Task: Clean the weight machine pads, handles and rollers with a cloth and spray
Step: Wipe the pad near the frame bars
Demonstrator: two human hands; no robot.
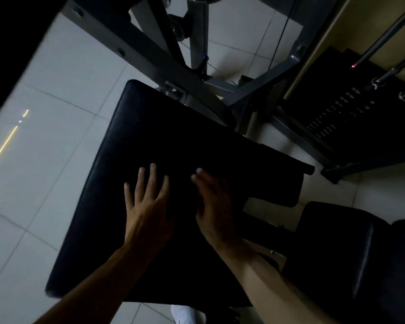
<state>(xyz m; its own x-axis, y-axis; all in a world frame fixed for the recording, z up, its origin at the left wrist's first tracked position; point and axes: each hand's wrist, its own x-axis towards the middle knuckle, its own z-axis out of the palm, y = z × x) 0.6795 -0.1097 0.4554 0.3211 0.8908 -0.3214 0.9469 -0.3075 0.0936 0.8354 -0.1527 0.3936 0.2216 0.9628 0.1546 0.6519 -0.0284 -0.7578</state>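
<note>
Black padded vinyl bench pad (pixel 164 136) of the weight machine: large, rectangular with rounded corners, filling the middle of the view and tilted so its far end points to the upper left. Light is dim and the surface detail is hard to read.

Left hand (pixel 147 211) lies palm down on the near half of the pad, fingers straight and spread apart, gripping nothing.

Right hand (pixel 212 206) sits just beside it, also palm down, fingers stretched forward and close together, not curled. It is blurred, so I cannot tell whether it presses the pad or only skims it.

Around the pad:
- grey steel machine frame (pixel 150 54) crossing behind the far end
- black weight stack with small pale numbers (pixel 351 118) to the right, chrome guide rods (pixel 388 33) above it
- second black cushioned pad (pixel 351 253) at lower right, near the right forearm
- pale square-tiled floor (pixel 56 136) on the left
- white shoe toe (pixel 185 314) at the bottom edge, below the pad
</note>
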